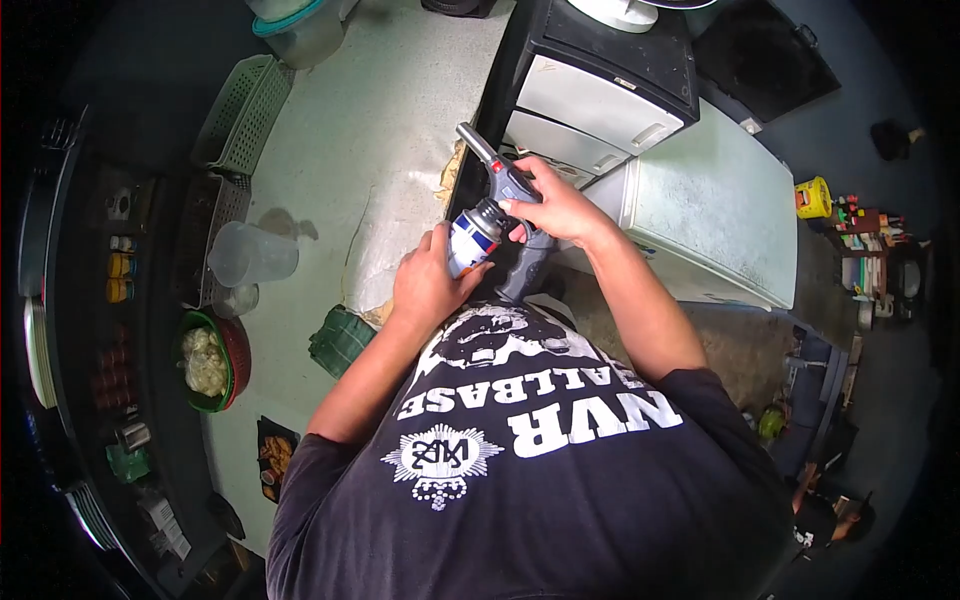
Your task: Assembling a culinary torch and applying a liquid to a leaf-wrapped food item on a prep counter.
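Note:
My left hand [429,279] grips a gas canister [474,244] with a white, blue and red printed body. Its upper end meets the collar of a blowtorch head [517,187], or sits very near it; I cannot tell whether the two are joined. My right hand [559,206] holds the torch by its grey body, with the thumb near the collar. The metal nozzle [476,141] points up and to the left, over the counter's edge. Below the right hand hangs the torch's dark grey handle [521,266], close to my shirt. No flame shows.
A pale worktop [322,172] with a torn edge lies left. On it stand a plastic jug [255,253], perforated baskets [244,112], a bowl with a bagged food [204,360] and folded green leaves [339,341]. Right are a drawer cabinet [592,97] and a white chest [712,210]. Another person [821,517] is far right.

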Demonstrator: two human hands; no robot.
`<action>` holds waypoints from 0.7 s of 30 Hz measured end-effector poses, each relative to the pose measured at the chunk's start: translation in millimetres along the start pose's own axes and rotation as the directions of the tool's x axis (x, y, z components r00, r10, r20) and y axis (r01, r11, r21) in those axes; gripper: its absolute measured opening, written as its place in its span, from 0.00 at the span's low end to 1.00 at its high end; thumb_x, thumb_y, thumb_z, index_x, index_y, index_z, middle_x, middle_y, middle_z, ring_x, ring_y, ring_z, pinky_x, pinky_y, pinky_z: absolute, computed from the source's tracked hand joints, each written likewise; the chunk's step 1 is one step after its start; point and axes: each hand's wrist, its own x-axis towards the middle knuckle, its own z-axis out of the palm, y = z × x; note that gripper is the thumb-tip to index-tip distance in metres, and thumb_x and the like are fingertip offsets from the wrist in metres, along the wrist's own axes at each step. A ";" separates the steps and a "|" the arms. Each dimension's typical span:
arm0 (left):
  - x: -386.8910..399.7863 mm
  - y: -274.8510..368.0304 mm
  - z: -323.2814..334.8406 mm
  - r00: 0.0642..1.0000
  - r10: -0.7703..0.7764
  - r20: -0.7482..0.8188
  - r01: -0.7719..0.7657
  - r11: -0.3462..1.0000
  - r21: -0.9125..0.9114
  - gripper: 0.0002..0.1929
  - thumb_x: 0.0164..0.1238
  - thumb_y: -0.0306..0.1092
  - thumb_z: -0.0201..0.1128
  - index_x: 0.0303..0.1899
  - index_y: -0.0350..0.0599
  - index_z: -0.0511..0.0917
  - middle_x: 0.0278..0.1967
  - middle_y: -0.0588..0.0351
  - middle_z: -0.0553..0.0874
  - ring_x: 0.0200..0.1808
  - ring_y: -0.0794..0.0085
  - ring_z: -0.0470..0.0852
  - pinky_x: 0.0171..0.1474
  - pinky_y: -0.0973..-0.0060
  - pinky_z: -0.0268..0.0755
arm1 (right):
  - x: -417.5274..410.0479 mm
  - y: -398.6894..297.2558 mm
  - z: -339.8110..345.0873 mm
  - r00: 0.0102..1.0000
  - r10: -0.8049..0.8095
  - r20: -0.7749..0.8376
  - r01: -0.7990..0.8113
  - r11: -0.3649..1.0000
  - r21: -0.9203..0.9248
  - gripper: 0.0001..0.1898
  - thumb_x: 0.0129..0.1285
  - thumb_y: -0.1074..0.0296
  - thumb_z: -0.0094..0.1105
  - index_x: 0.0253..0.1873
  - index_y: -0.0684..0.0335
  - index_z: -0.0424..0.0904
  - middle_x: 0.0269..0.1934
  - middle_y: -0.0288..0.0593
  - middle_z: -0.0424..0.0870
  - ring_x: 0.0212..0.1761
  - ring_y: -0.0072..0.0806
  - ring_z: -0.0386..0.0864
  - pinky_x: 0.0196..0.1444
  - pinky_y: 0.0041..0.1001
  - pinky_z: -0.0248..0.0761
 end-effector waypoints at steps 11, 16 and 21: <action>9.0 -16.8 7.0 0.999 0.023 -0.040 -0.016 0.984 0.175 0.42 0.57 0.53 0.82 0.68 0.42 0.73 0.48 0.42 0.87 0.46 0.44 0.90 0.53 0.53 0.82 | 13.9 7.8 11.0 0.996 0.071 -0.045 -0.068 0.996 0.062 0.34 0.75 0.69 0.69 0.76 0.64 0.58 0.51 0.54 0.85 0.31 0.33 0.91 0.28 0.31 0.84; 12.5 -20.4 7.5 0.997 0.028 -0.066 -0.015 0.983 0.185 0.43 0.57 0.53 0.82 0.69 0.41 0.73 0.49 0.43 0.87 0.47 0.45 0.90 0.54 0.54 0.82 | 19.2 3.5 14.9 0.996 0.050 -0.080 -0.047 0.998 0.048 0.33 0.74 0.70 0.69 0.76 0.67 0.58 0.51 0.54 0.85 0.31 0.33 0.91 0.28 0.31 0.84; 16.3 -24.1 7.3 0.997 0.015 -0.075 -0.003 0.986 0.166 0.43 0.56 0.53 0.83 0.69 0.42 0.73 0.52 0.42 0.88 0.48 0.44 0.90 0.53 0.53 0.82 | 27.8 5.9 15.0 0.997 0.024 -0.069 -0.021 0.999 0.048 0.33 0.74 0.70 0.69 0.75 0.68 0.59 0.50 0.53 0.86 0.31 0.32 0.90 0.28 0.30 0.83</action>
